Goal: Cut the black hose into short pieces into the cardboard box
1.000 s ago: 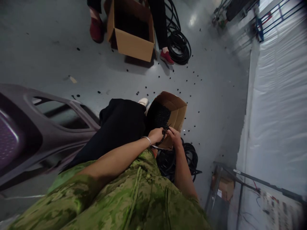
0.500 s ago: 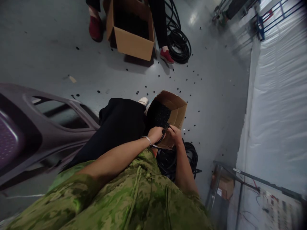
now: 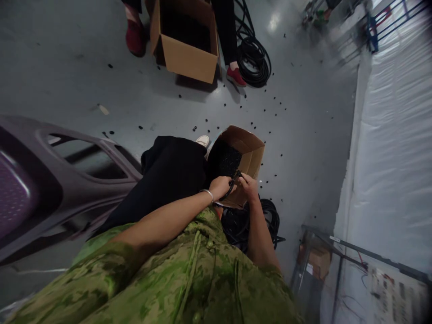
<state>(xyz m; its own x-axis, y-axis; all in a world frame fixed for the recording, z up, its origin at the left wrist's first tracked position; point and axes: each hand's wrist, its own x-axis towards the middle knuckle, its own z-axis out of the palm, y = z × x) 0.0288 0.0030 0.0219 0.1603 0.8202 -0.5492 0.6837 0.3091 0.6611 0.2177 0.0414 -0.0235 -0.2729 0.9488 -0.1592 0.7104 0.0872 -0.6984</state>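
My left hand (image 3: 220, 187), with a silver bangle at the wrist, is closed round a black curved thing (image 3: 229, 191) that looks like a tool handle or a length of tubing. Its dark front end reaches towards my right hand (image 3: 249, 185). The right fingers pinch a small black piece, too small to make out. Both hands are close together over the near side of an open cardboard box (image 3: 254, 158). A heap of small black pieces (image 3: 225, 158) lies inside it, towards its left.
Coiled black hose (image 3: 270, 216) lies under my right forearm. Across the floor, a person's red shoes (image 3: 236, 77) flank a larger cardboard box (image 3: 191, 60), beside another hose coil (image 3: 254, 63). Small black bits scatter the floor. A purple-grey moulded chair (image 3: 67, 180) stands left, a metal frame (image 3: 337, 245) right.
Both hands stay together over the box, with the right hand shifted slightly. The whole view has moved a little; the box and its heap look the same.
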